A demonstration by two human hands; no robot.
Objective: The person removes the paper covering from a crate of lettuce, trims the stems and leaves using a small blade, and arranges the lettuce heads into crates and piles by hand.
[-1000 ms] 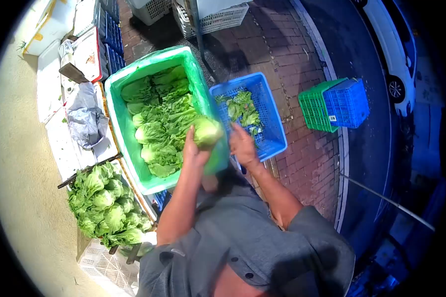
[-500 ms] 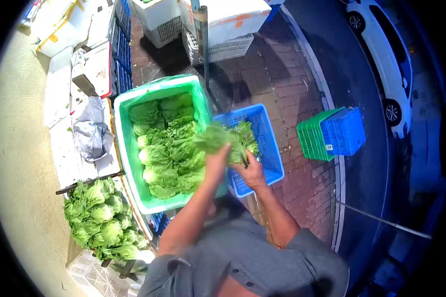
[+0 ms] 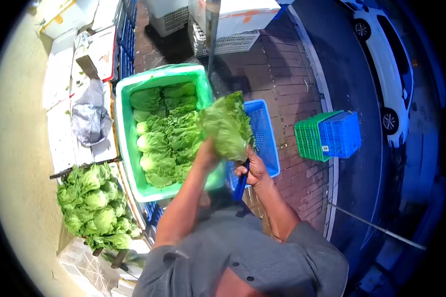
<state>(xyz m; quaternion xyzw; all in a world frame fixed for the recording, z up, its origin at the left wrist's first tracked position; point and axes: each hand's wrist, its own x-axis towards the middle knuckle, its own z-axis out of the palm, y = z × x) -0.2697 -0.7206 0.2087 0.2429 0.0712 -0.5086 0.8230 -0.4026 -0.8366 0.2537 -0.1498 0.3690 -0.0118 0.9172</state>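
Note:
A leafy head of lettuce is gripped at its lower left side by my left hand, whose fingers are partly hidden behind the leaves. My right hand is closed around a knife with a blue handle; its dark blade touches or lies close to the lettuce's base. Below the lettuce, a blue plastic basket is partly covered. To the left stands a box lined with green plastic, holding rows of lettuce.
More lettuce heads are piled at the lower left. Green and blue crates stand by the kerb. White foam boxes and a pole are ahead. A grey plastic bag lies on the left, and a white car is on the road.
The lettuce has turned and risen slightly, showing its broad outer leaves. The knife's blue handle has come into view below my right hand.

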